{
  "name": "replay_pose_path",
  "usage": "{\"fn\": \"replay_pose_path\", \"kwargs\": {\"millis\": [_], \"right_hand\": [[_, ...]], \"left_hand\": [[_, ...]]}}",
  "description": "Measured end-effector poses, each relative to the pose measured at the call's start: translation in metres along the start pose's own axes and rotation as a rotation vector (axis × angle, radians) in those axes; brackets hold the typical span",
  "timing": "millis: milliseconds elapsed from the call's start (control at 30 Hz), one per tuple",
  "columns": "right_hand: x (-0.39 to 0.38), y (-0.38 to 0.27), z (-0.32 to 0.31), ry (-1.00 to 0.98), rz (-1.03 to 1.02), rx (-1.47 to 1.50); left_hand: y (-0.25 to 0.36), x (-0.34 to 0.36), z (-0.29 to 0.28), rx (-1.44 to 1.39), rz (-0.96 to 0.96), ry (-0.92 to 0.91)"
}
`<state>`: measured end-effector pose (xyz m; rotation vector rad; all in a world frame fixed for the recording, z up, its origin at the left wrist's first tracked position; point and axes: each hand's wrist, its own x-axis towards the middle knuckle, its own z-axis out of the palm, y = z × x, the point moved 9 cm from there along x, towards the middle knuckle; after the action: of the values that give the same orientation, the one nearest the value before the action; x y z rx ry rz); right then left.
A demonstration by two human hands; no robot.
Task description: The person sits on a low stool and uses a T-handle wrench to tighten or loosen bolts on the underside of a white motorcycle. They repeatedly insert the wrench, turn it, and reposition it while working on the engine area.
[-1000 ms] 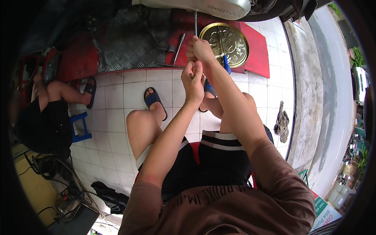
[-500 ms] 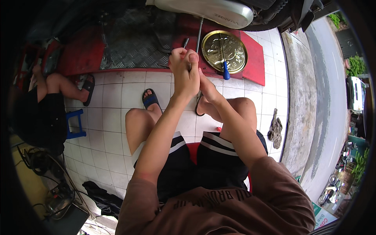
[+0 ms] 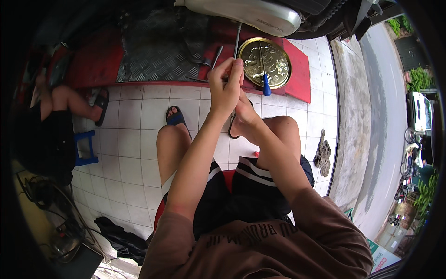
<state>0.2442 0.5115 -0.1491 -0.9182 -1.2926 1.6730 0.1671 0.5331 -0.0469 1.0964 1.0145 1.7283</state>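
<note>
My left hand [image 3: 225, 90] and my right hand [image 3: 245, 109] are together in front of the red platform [image 3: 297, 69]. The left fingers are curled with the thumb stretched along the top; what lies inside them, if anything, is hidden. My right hand presses against the left from below, its fingers mostly out of sight. A thin metal rod [image 3: 239, 39] runs from beneath the silver motorcycle cover [image 3: 251, 15] down behind my left fingertips; whether I touch it cannot be told. Just left of it lies a short metal tool [image 3: 217, 56].
Right of my hands, a round gold tray [image 3: 277, 58] holds a blue-handled screwdriver [image 3: 266, 86], its handle over the rim. A person [image 3: 51, 125] sits at the far left by a blue stool [image 3: 86, 147]. A grey rag [image 3: 322, 156] lies on the tiles; a road [image 3: 381, 116] passes on the right.
My hands have shifted slightly right and down; the left one has turned, its thumb now pointing away from me. The right hand has slid lower against it. My left knee has moved slightly right.
</note>
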Motion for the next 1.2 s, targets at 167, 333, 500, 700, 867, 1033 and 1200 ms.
{"fn": "replay_pose_path", "kwargs": {"millis": [167, 333, 500, 700, 867, 1033, 1200], "right_hand": [[0.004, 0.012, -0.005, -0.048, -0.034, -0.076], [-0.001, -0.021, 0.006, 0.018, -0.154, -0.084], [0.003, -0.010, -0.004, -0.054, -0.164, -0.197], [0.009, -0.015, -0.002, -0.102, -0.058, -0.557], [-0.004, -0.028, -0.018, -0.244, 0.170, -1.289], [0.014, -0.040, -0.015, -0.252, -0.004, -1.076], [0.009, -0.024, -0.025, -0.334, 0.497, -0.012]], "left_hand": [[-0.008, -0.001, 0.002, -0.164, -0.141, -0.087], [-0.012, -0.005, 0.003, -0.271, -0.177, -0.078], [-0.013, -0.006, 0.003, -0.331, -0.170, -0.015], [-0.016, -0.006, 0.002, -0.410, -0.196, 0.033], [-0.116, -0.060, -0.051, -0.803, -0.516, 0.597], [-0.108, -0.049, -0.066, -0.465, -0.493, 0.730], [-0.094, -0.038, -0.062, -0.634, -0.501, 0.607]]}}
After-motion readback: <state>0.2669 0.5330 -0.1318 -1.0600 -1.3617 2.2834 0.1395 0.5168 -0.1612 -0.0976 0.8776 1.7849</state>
